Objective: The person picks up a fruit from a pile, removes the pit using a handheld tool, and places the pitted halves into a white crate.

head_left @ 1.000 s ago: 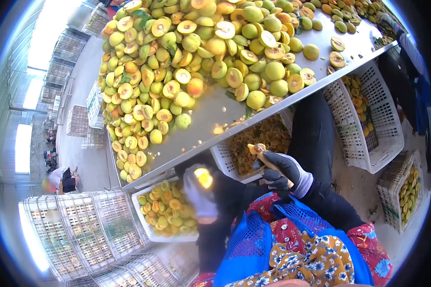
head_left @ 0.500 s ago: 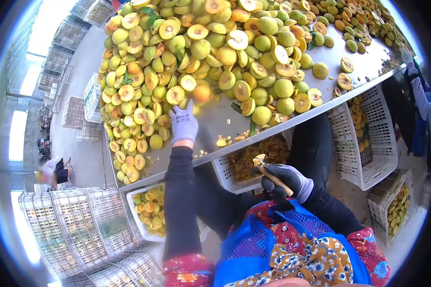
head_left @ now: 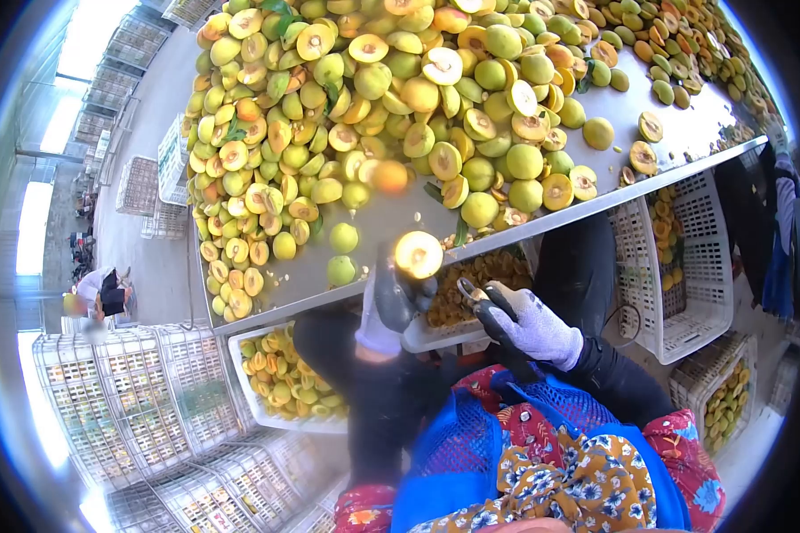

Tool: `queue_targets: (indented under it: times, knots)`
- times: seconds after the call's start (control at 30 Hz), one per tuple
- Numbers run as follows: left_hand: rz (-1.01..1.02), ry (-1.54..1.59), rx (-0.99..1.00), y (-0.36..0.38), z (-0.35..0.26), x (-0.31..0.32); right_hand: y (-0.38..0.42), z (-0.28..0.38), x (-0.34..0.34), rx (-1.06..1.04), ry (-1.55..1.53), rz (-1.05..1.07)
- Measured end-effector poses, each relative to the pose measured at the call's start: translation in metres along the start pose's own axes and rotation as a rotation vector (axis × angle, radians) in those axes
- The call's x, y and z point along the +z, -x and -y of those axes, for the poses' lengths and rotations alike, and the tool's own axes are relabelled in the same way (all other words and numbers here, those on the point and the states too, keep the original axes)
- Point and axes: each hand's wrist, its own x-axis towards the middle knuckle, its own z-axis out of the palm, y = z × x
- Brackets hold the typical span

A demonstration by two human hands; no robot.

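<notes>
My left hand (head_left: pixel 395 298), in a grey-and-white glove, holds a halved stone fruit (head_left: pixel 418 255) by its edge near the front rim of the metal table. The cut face is turned up, bright yellow with a paler centre. Just to its right, my right hand (head_left: pixel 535 327), gloved alike, is closed round a wooden-handled pitting tool (head_left: pixel 473 291). The looped metal tip points toward the fruit half; its handle is mostly hidden by the fingers. A big heap of yellow-green stone fruit (head_left: pixel 373 80), many cut in half, covers much of the metal table (head_left: pixel 382 226).
Beneath the table edge stand a white crate of fruit (head_left: pixel 240 373) at left and a crate of scraps (head_left: pixel 436 336) between my legs. More plastic crates (head_left: pixel 720 266) are at right, with stacked crates (head_left: pixel 107 382) at left. Another person (head_left: pixel 102 289) bends far left; a co-worker's sleeve (head_left: pixel 785 200) shows at right.
My left hand has come back from the heap toward my body with a fruit half. My right hand has turned, with its tool tip now bare of the pale scrap it carried.
</notes>
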Motion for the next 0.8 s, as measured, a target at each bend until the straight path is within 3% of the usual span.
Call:
queue_targets:
  times: [0.03,0.23,0.33,0.43,0.47,0.57,0.6,0.63,0.67,0.7,0.77,0.8]
  knots:
    - [-0.025,-0.038,0.026,0.007,0.005,0.011,-0.001,0.006,-0.002,-0.176,0.257,-0.071]
    - [-0.099,-0.355,-0.01,0.034,0.026,0.028,-0.001,0.024,0.005,0.0,0.428,-0.079]
    - [-0.076,-0.465,0.379,0.028,0.055,0.019,0.002,0.025,0.009,0.017,0.487,-0.038]
    - [-0.22,-1.221,0.844,0.028,0.073,-0.001,0.004,0.016,0.016,-0.114,0.558,0.022]
    - [-0.217,-1.194,0.736,0.029,0.075,-0.004,0.004,0.01,0.018,-0.182,0.582,0.043]
    - [-0.315,-1.202,0.69,0.033,0.079,0.005,0.001,0.001,0.022,0.102,-0.102,0.051]
    - [-0.312,-1.211,0.685,0.032,0.078,0.009,-0.002,0.021,0.011,0.502,-0.496,0.218]
    - [-0.271,-0.945,0.624,0.033,0.07,0.023,-0.005,0.029,0.0,0.527,-0.701,0.312]
    - [-0.248,-0.672,0.572,0.034,0.062,0.038,-0.001,0.016,0.003,0.604,-1.181,0.445]
    - [-0.186,-0.64,0.583,0.032,0.06,0.038,0.001,0.001,0.007,0.659,-1.664,0.574]
    - [-0.059,-0.577,0.603,0.029,0.056,0.035,0.003,-0.007,0.015,0.697,-2.015,0.661]
    - [0.045,-0.439,0.419,0.022,0.055,0.028,0.002,-0.009,0.02,0.66,-2.161,0.688]
